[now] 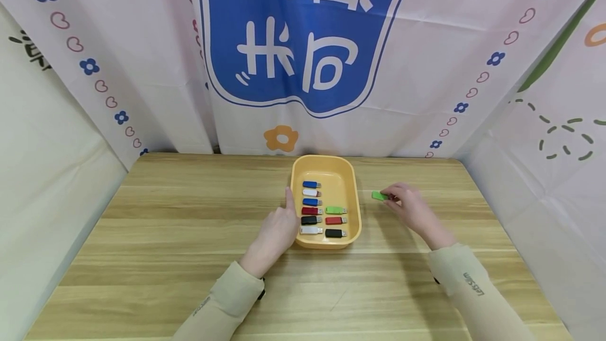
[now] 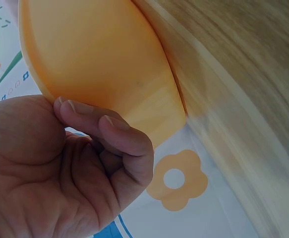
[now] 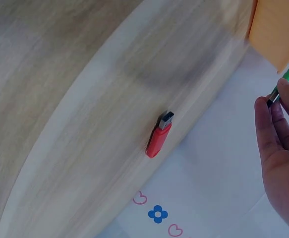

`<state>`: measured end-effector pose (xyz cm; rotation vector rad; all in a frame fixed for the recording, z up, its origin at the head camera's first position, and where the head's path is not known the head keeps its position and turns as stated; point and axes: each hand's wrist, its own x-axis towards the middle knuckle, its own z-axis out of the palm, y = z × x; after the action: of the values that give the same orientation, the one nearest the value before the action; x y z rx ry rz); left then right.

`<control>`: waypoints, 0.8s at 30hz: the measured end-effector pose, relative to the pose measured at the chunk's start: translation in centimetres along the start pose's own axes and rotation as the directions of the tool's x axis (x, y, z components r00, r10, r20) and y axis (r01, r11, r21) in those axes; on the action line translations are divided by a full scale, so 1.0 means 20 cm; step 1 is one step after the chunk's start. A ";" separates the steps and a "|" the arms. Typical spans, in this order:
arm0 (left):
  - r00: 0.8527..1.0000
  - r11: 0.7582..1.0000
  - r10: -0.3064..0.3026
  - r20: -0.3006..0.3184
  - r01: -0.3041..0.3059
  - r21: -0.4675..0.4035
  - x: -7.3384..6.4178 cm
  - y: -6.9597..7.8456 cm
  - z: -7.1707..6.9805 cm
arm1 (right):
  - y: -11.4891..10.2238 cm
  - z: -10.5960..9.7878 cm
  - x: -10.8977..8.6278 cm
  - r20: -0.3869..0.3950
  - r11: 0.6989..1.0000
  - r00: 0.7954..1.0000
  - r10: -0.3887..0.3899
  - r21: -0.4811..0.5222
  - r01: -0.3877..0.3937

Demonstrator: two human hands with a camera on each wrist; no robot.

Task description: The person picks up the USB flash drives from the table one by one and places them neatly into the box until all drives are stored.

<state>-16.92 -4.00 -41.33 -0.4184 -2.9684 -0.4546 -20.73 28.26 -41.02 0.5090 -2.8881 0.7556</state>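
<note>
My right hand [image 1: 411,208] pinches a green USB stick [image 1: 379,196] by its metal plug end, over the table to the right of a yellow tray [image 1: 358,217]. The stick's green body points toward the tray; in the right wrist view, thumb and fingertips close on the plug. My left hand [image 1: 279,228] holds the tray's left rim, its index finger lying along the edge. Curled fingers meet the wall in the left wrist view. Inside the tray lie USB sticks in two columns: several at left, including a white one [image 1: 310,192], and a green [image 1: 335,210], red [image 1: 335,220] and black one [image 1: 335,233] at right.
Another red USB stick [image 3: 159,139] lies on the wooden table near its far edge in the right wrist view; the head view does not show it. A printed white curtain [image 1: 426,67] hangs behind the table, and plain cloth [image 1: 47,172] encloses the sides.
</note>
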 end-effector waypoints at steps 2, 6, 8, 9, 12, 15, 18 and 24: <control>1.000 1.000 -0.004 0.004 0.004 -0.006 0.00 0.00 0.00 | -0.01 0.00 0.00 -0.002 1.000 1.000 0.000 0.005 0.000; 1.000 1.000 0.000 0.002 0.000 -0.010 0.00 0.00 0.01 | -0.05 0.01 0.01 -0.007 1.000 1.000 -0.007 0.007 0.007; 1.000 1.000 0.006 -0.002 -0.006 -0.004 0.00 0.00 0.01 | -0.06 0.01 0.02 -0.011 1.000 1.000 -0.016 0.006 0.016; 1.000 1.000 0.006 -0.002 -0.006 -0.003 0.00 0.00 0.01 | -0.07 0.02 0.02 -0.013 1.000 1.000 -0.019 0.006 0.019; 1.000 1.000 0.007 0.000 -0.007 -0.003 0.00 0.00 0.01 | -0.09 0.03 0.03 -0.018 1.000 1.000 -0.025 0.002 0.025; 1.000 1.000 0.004 0.007 -0.004 -0.008 0.00 0.00 0.01 | -0.11 0.03 0.04 -0.025 0.999 0.999 -0.032 0.000 0.032; 1.000 1.000 0.000 0.013 0.001 -0.012 0.00 0.00 0.01 | -0.12 0.03 0.05 -0.030 0.999 0.999 -0.041 0.006 0.041; 1.000 1.000 0.000 0.015 0.000 -0.003 0.00 0.00 0.00 | -0.16 0.04 0.07 -0.042 0.999 0.998 -0.046 0.017 0.047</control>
<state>-16.99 -4.05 -41.38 -0.4235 -2.9824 -0.4577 -20.99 24.89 -39.97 0.5539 -2.8233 0.7769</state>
